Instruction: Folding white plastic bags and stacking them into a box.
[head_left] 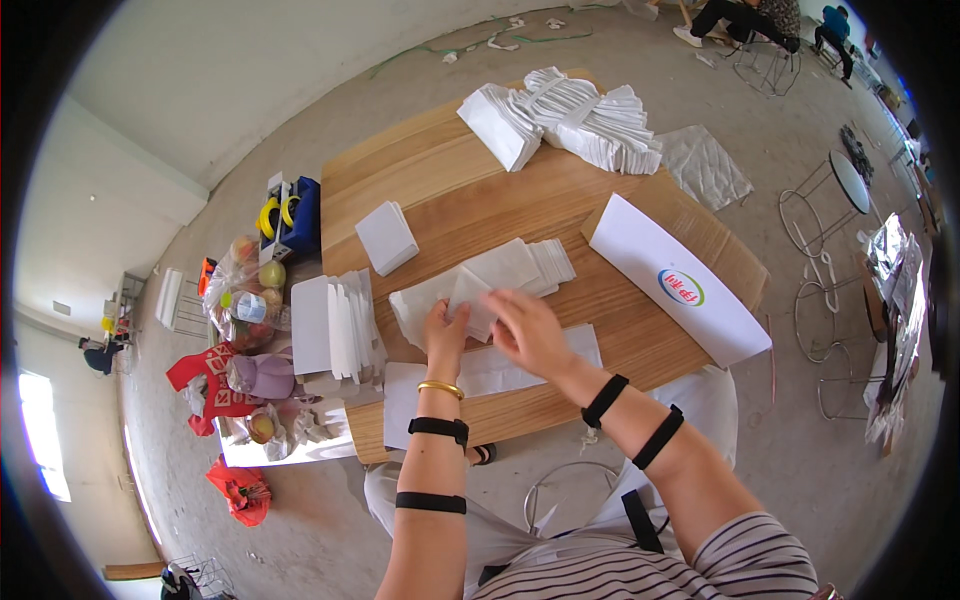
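On the wooden surface (520,210), the left hand (445,330) pinches a white paper piece (470,292) over the spread stack (500,275); the right hand (530,330) rests on it, fingers loose.

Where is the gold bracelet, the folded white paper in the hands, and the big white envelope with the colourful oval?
gold bracelet (441,388): head view, top of the band.
folded white paper (470,291): head view, upper flap.
big white envelope (640,250): head view, plain upper part.
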